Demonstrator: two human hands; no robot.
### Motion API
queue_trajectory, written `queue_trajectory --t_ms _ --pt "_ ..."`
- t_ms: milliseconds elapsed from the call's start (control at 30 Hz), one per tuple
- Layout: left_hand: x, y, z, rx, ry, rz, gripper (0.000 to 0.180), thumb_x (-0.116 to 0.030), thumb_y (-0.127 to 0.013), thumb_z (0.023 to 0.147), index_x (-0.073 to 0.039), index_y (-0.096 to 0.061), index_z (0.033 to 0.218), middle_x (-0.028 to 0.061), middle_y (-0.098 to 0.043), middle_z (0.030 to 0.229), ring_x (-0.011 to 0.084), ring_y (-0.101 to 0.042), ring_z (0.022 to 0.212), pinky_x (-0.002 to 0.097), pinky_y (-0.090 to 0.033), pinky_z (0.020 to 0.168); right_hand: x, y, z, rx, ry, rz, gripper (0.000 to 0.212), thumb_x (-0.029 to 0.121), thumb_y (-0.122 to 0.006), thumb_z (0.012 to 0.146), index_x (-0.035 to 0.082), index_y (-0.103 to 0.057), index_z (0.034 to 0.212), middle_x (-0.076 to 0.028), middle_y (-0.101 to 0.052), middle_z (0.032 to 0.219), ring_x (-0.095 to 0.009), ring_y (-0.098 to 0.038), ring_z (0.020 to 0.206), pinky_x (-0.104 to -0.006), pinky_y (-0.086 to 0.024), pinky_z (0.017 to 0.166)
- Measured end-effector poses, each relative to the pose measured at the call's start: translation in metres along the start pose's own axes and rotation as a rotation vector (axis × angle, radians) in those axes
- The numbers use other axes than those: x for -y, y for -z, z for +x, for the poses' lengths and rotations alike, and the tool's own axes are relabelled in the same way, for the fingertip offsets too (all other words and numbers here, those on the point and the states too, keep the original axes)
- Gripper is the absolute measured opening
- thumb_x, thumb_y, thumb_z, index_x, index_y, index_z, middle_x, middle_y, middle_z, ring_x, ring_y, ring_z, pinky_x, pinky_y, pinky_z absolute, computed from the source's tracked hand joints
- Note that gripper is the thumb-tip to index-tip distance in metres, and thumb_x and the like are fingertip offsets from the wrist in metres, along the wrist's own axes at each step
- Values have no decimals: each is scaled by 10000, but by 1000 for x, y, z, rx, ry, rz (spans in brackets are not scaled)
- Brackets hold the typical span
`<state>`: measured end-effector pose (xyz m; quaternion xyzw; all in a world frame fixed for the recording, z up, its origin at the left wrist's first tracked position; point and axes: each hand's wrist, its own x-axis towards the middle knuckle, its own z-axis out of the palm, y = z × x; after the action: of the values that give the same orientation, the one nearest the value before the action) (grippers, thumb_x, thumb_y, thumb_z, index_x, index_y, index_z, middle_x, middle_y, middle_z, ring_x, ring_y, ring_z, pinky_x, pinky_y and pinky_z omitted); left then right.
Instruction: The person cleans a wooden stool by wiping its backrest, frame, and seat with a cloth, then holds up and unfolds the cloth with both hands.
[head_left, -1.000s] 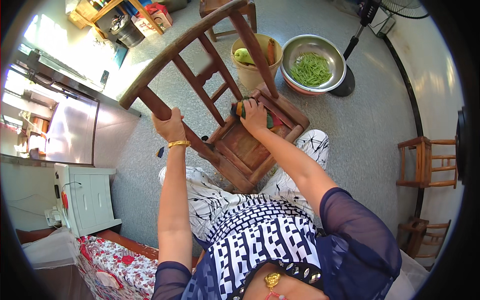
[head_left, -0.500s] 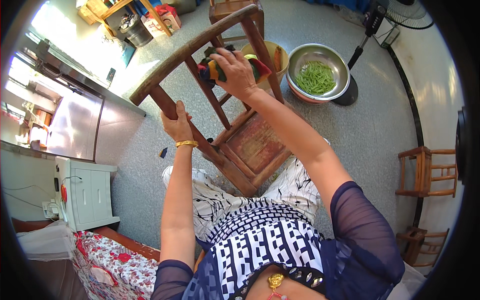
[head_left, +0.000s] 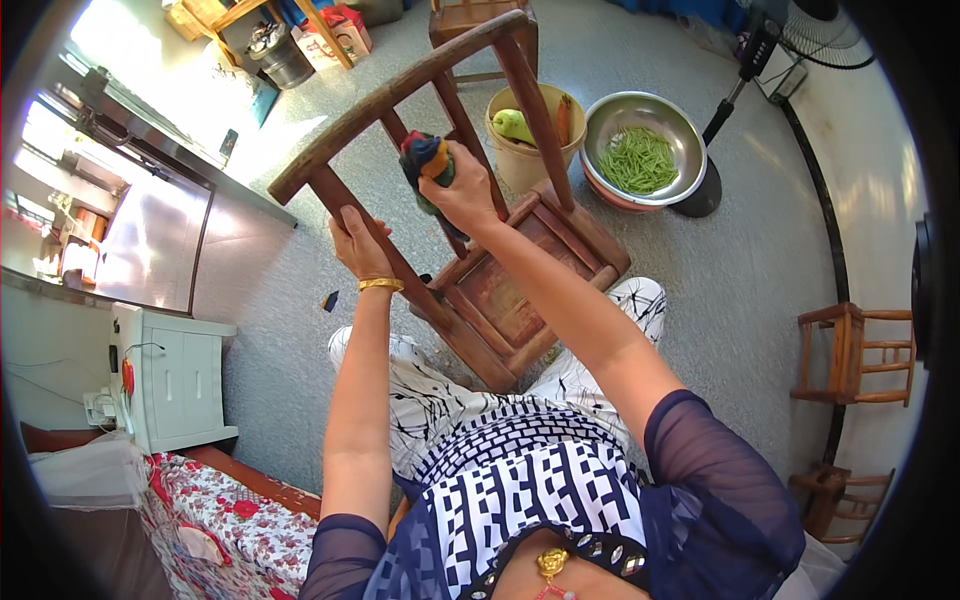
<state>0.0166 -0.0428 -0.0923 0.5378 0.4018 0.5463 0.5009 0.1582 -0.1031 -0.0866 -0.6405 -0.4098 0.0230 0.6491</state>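
A worn reddish-brown wooden chair (head_left: 508, 300) stands tilted between my knees, its back leaning away from me to the upper left. My left hand (head_left: 358, 245) wraps round the left upright of the chair back, a gold bangle at the wrist. In my right hand (head_left: 465, 195) is a bunched multicoloured cloth (head_left: 428, 160), dark with red, yellow and blue patches. That hand presses the cloth round one of the inner slats of the chair back, and part of the slat is hidden behind it.
Beyond the chair stand a cream bucket (head_left: 515, 170) holding a green vegetable and a metal basin (head_left: 690, 150) of green beans. A fan (head_left: 760, 50) is at the back right. Small wooden chairs (head_left: 850, 350) line the right wall. A white cabinet (head_left: 180, 375) is on the left.
My right hand has moved left and down with the cloth, from across the slats onto one inner slat. The left hand keeps its hold on the upright. The bucket shows more now.
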Motion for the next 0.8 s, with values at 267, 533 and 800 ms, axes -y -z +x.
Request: queue_trajectory --t_ms 267,533,800 --pt "2 0 -5 7 -20 86 481 -542 -410 920 -64 -463 904 74 -558 638 152 -566 514 273 -499 497 31 50 24 426 -762 1354 444 408 -454 907 67 -533 1179 -103 -636 1014 -228 -633 881 -397 -529 806" --pt "1 13 -9 66 35 195 449 -457 -513 907 -18 -501 1001 119 -613 786 212 -635 710 325 -514 657 7 71 -42 414 -1037 1626 510 459 -397 912 72 -530 1216 -126 -604 1141 -267 -603 1005 -425 -504 873" --pt "-22 10 -100 387 -686 534 607 -308 -652 824 27 -430 1278 224 -495 1225 374 -451 1150 417 -334 987 -1 96 -102 383 -1213 1559 637 594 -375 897 73 -519 1233 -133 -594 1165 -262 -596 1025 -421 -499 887"
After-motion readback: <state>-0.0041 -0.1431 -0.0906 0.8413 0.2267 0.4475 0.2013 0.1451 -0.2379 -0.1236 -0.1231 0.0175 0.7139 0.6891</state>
